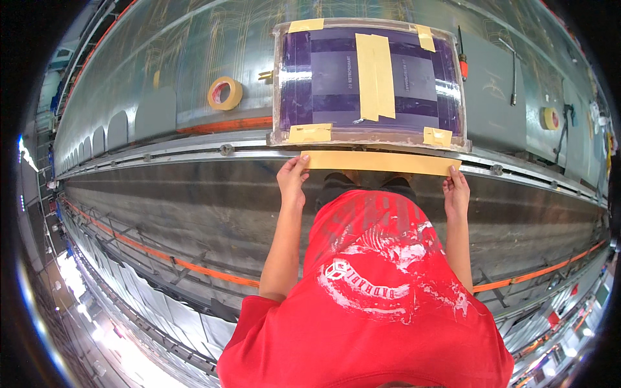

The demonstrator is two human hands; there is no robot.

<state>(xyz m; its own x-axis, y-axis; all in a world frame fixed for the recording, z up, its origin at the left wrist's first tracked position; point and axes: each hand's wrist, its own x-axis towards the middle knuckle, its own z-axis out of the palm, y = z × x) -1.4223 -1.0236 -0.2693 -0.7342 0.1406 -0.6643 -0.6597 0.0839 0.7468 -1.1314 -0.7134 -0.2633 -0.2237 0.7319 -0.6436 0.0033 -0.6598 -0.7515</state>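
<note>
At the left, the long grey desk (200, 58) with a glossy surface carries a wide roll of tan masking tape (225, 94), its round core facing the viewer. To its right lies a framed rectangular panel (336, 84) with a dark purple face and a pale, stained border. Short tan tape pieces (310, 133) are attached at its four corners, and two long tan strips (375, 77) run side by side down its middle, from the far part toward the near part. The near edge of the panel reaches the metal rail (249, 150) along the front of the desk. The left hand (294, 173) pinches the left end of a straight tan tape length (381, 162) between thumb and fingers. This length is stretched crosswise just beside the near edge of the panel, on the person's side; contact with the rail cannot be determined. The right hand (455, 184) pinches the opposite end. Beyond the panel's right edge lie, in order, a screwdriver (463, 66) with a red-and-black handle, a slender metal T-shaped rod (513, 81), and a smaller tan tape roll (550, 119).
</note>
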